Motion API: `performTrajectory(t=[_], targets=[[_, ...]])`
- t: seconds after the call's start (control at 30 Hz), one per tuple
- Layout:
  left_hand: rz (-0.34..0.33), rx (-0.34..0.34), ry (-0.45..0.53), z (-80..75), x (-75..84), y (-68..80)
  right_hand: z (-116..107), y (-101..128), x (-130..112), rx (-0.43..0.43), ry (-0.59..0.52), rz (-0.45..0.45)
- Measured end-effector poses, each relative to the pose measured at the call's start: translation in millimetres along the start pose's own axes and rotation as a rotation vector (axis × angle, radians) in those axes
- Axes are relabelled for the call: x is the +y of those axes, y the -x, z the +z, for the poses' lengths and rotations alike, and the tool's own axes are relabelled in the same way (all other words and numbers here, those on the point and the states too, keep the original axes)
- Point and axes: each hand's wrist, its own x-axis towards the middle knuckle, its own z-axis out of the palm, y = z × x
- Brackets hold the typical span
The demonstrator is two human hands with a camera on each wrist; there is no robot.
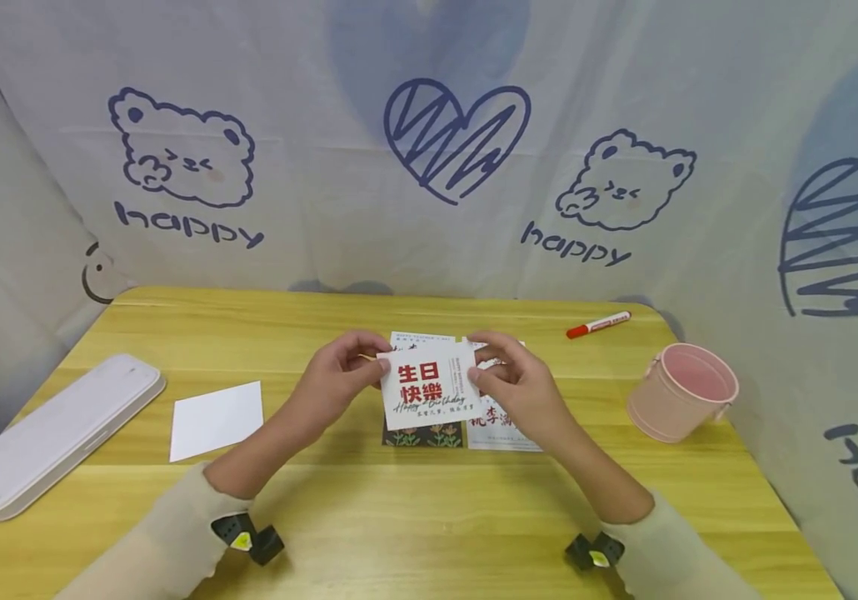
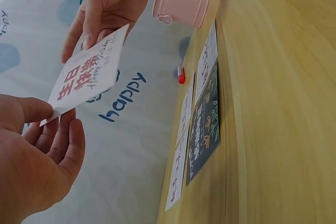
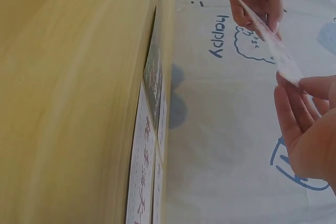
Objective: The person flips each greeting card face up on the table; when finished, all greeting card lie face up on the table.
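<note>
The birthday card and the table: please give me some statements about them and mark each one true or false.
1. Both hands hold the birthday card above the table. True: the left hand pinches its left edge, the right hand its right edge.
2. The red marker stands in the pink bucket. False: it lies on the table behind the bucket.
3. Other cards lie on the table under the held card. True.
4. The white case lies at the right of the table. False: it is at the left edge.
5. A blank white sheet lies beside the case. True.
</note>
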Motion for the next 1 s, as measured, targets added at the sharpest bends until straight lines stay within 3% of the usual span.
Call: performTrajectory(t=[0.2, 0.53, 0.77, 1.0], targets=[[0.008, 0.014, -0.048, -3.2, 1.3, 1.3, 3, -1, 2, -0.024, 0.057, 0.009], [0.021, 0.034, -0.13, -18.1, 4.2, -0.4, 13, -10, 4, -0.044, -0.027, 0.041], [-0.038, 0.078, -0.209, -50.3, -10.9, -15.9, 29, -51, 8, -0.174, -0.091, 0.057], [-0.097, 0.075, -0.279, -80.9, -21.5, -39.3, 53, -102, 23, -0.235, -0.047, 0.088]])
